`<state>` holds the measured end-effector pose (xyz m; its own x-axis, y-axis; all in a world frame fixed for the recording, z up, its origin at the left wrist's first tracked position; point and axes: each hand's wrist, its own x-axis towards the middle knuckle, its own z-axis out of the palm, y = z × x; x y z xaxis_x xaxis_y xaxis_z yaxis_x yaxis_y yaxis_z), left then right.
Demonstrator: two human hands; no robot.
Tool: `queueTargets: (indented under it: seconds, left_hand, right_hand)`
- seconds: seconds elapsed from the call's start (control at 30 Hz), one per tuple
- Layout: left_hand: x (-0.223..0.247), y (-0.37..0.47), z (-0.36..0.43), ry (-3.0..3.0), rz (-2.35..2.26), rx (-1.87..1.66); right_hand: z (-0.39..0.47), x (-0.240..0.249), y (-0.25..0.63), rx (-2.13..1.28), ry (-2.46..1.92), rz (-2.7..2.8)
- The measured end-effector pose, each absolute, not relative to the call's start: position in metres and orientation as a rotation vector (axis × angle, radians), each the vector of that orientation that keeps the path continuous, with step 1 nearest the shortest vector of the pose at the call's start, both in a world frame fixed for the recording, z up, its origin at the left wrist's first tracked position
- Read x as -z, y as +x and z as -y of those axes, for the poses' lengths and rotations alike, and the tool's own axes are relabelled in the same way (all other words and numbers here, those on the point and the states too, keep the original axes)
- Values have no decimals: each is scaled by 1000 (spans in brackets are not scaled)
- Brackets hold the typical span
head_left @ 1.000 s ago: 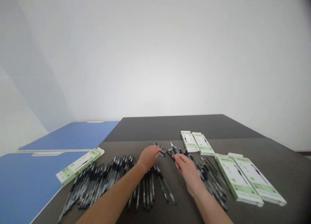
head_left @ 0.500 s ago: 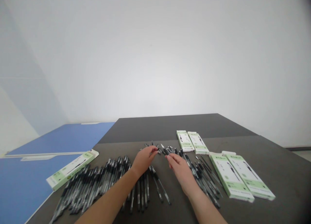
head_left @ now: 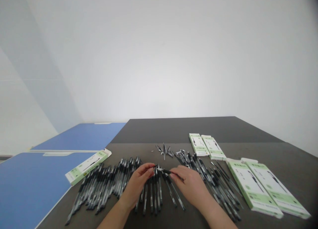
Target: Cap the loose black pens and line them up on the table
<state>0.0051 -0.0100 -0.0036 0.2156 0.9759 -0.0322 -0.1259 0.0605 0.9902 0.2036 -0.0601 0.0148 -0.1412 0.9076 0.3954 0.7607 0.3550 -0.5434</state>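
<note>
My right hand (head_left: 190, 184) pinches a dark pen (head_left: 165, 171) that lies nearly level, its pale tip end pointing left. My left hand (head_left: 139, 181) has thumb and forefinger pressed together at that tip end, on a small dark piece too small to name. Under and between the hands, several pens (head_left: 155, 194) fan out on the dark table. To the left lies a broad pile of clear-barrelled pens with black ends (head_left: 99, 186). Another pile of pens (head_left: 218, 189) is to the right of my right hand.
Small pen parts (head_left: 164, 151) lie scattered beyond my hands. A green-and-white box (head_left: 86, 166) rests at the left. Two more boxes (head_left: 198, 144) are at the back right, and two larger-looking ones (head_left: 253, 186) at the right. Blue panels (head_left: 37, 176) adjoin the dark table (head_left: 179, 129).
Both hands have come nearer to me and closer together, and the pen has turned from slanting to nearly level. The view has shifted left, so the boxes and piles appear further right.
</note>
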Motion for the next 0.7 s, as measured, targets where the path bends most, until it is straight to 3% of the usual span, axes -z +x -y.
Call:
queueTargets:
  seconds: [0.7]
  left_hand:
    - [-2, 9, 17, 1785, -1039, -914]
  right_hand:
    - [57, 2, 196, -285, -1509, 2067]
